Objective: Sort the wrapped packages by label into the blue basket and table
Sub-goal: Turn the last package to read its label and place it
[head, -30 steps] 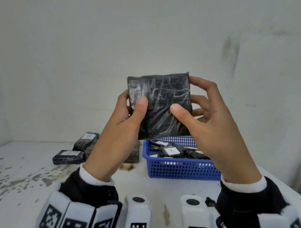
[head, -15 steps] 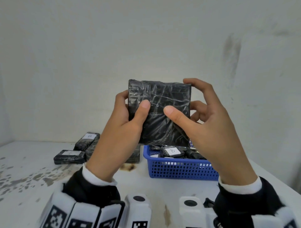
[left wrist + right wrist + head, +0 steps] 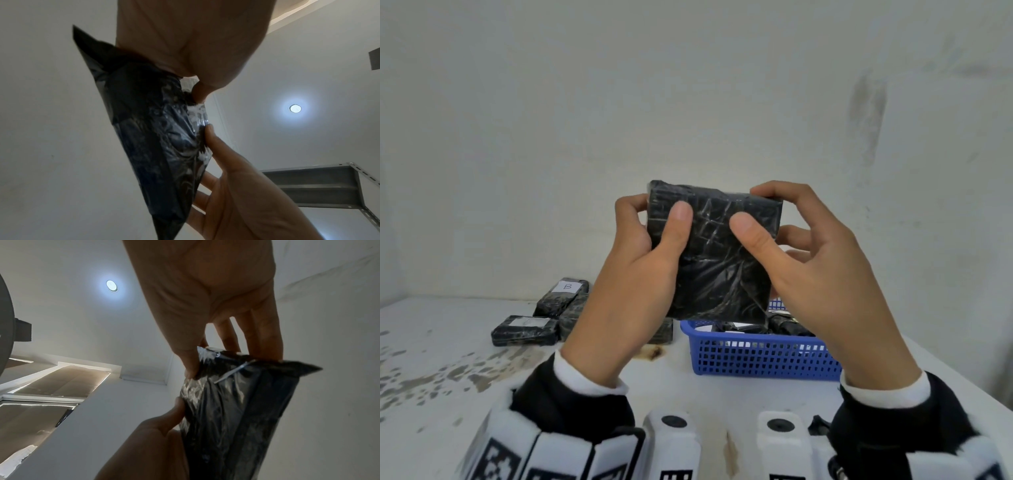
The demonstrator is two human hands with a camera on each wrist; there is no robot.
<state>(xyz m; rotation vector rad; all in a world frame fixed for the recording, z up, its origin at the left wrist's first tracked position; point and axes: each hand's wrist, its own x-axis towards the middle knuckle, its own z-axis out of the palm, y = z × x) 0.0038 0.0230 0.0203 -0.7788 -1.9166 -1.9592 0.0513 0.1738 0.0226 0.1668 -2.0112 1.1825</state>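
Left of the basket, labelled packages lie on the counter. Above the basket I hold one package upright: my left hand pinches its left edge, my right hand its top right corner. The wrap looks glossy and slippery, so I would grip the edges. No label shows.
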